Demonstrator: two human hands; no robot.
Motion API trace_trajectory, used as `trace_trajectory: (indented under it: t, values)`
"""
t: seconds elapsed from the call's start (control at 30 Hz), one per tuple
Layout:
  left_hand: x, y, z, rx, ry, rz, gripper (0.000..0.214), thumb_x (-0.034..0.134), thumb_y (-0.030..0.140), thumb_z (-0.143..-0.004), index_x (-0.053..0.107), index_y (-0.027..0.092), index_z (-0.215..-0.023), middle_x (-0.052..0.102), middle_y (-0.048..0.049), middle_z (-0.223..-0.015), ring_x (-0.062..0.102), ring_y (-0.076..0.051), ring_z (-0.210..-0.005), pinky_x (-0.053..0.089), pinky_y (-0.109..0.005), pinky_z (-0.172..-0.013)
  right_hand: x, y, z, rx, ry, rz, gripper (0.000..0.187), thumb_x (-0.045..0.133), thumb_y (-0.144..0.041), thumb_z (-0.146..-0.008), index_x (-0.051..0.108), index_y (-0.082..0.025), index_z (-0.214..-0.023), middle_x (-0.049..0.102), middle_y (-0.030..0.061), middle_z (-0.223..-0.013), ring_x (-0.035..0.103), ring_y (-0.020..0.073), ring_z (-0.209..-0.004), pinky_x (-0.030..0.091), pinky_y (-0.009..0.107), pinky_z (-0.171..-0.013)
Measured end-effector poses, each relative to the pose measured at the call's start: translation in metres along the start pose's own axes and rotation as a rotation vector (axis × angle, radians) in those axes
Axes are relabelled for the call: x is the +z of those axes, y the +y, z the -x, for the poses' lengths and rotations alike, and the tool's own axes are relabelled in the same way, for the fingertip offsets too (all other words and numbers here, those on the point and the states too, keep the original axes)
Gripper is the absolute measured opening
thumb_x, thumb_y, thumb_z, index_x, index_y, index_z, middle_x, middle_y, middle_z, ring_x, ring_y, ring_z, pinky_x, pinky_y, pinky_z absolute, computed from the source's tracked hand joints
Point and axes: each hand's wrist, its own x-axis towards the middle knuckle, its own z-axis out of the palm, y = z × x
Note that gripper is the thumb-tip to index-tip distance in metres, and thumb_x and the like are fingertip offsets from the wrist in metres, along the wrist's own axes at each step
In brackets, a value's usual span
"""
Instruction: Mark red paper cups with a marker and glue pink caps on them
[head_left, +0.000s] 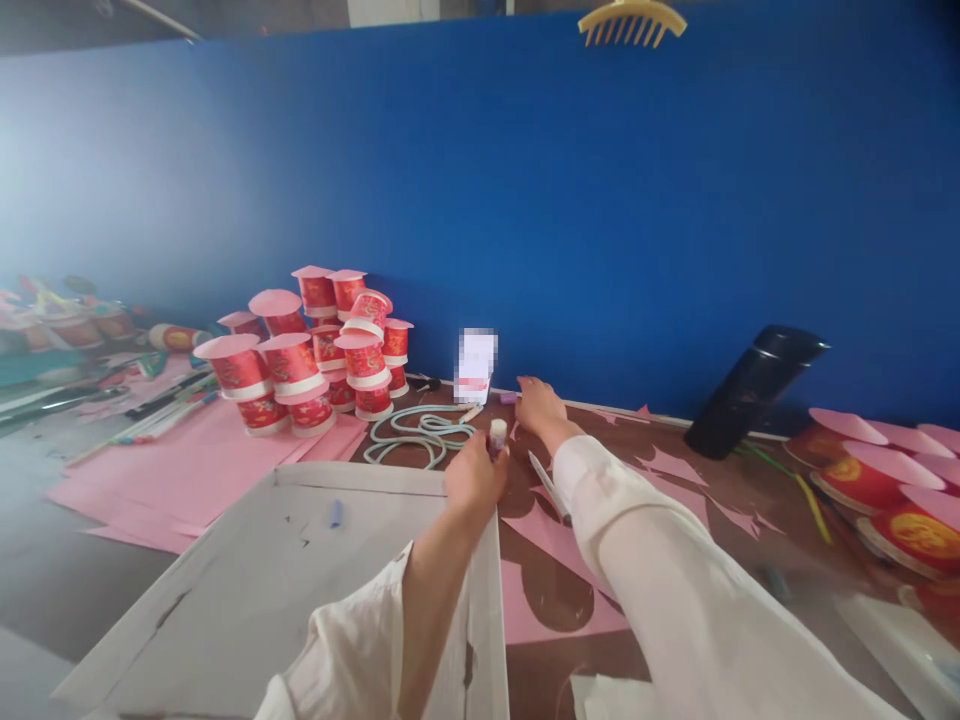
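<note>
A small glue stick (497,436) with a white top stands upright in my left hand (474,472), whose fingers are wrapped round it above the corner of a white board (360,600). Farther forward, by the foot of the blue partition, my right hand (541,408) has its fingers curled at the end of a small purple cap (508,398). That hand hides part of the grip. Just left of the cap, a phone (475,366) with a blurred screen leans upright. A pale blue cable (420,425) lies coiled before it.
Red paper cups (289,365) with pink discs are stacked at left beside pink sheets (172,470). A blue tube-like piece (336,514) lies on the board. Pink offcuts (555,540) and a craft knife (550,485) lie at right. A black flask (754,390) leans near more cups (862,475).
</note>
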Motion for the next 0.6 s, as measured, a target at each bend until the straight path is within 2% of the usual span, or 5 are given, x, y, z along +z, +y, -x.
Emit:
trace_trajectory:
  t: [0.13, 0.3, 0.47, 0.6]
  values:
    - [0.004, 0.001, -0.002, -0.004, -0.016, -0.03, 0.026, 0.051, 0.046, -0.091, 0.055, 0.024, -0.104, 0.073, -0.0088, -0.104, 0.069, -0.029, -0.097, 0.048, -0.036, -0.078, 0.018, 0.0, -0.02, -0.009, -0.079, 0.037, 0.039, 0.06, -0.04, -0.094, 0.058, -0.019, -0.127, 0.06, 0.0098, -0.129, 0.062, 0.0214, -0.109, 0.054, 0.044, -0.092]
    - [0.006, 0.0, -0.003, 0.009, -0.017, -0.032, 0.024, 0.049, 0.045, -0.091, 0.054, 0.024, -0.101, 0.072, -0.009, -0.104, 0.069, -0.029, -0.097, 0.048, -0.036, -0.078, 0.025, -0.003, -0.024, 0.015, -0.133, 0.071, 0.039, 0.059, -0.04, -0.094, 0.058, -0.019, -0.127, 0.06, 0.0097, -0.128, 0.062, 0.0214, -0.109, 0.054, 0.044, -0.092]
    - [0.005, -0.001, -0.002, 0.034, -0.014, -0.015, 0.024, 0.049, 0.045, -0.091, 0.055, 0.024, -0.103, 0.073, -0.0088, -0.103, 0.069, -0.03, -0.098, 0.048, -0.038, -0.08, 0.025, -0.003, -0.013, 0.114, -0.142, 0.003, 0.038, 0.059, -0.04, -0.094, 0.058, -0.019, -0.126, 0.06, 0.0097, -0.129, 0.062, 0.0213, -0.109, 0.054, 0.044, -0.092]
    - [0.004, 0.0, -0.002, 0.046, -0.014, -0.016, 0.027, 0.05, 0.045, -0.091, 0.056, 0.024, -0.107, 0.073, -0.01, -0.104, 0.069, -0.031, -0.1, 0.049, -0.04, -0.082, 0.01, 0.009, 0.002, 0.217, -0.115, -0.175, 0.037, 0.059, -0.04, -0.094, 0.059, -0.019, -0.125, 0.06, 0.0094, -0.127, 0.062, 0.0206, -0.108, 0.054, 0.043, -0.091]
